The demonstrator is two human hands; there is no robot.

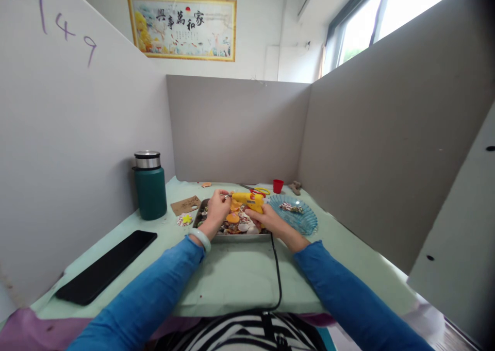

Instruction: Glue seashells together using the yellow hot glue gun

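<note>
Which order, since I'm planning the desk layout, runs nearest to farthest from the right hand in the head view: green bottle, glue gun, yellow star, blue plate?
1. Glue gun: held in the right hand.
2. Blue plate: just right of the hand.
3. Yellow star: left of the tray.
4. Green bottle: farther left still.

The left partition (96,119) bears a handwritten 149, the framed wall picture (185,29) the characters 家和萬事興.
</note>
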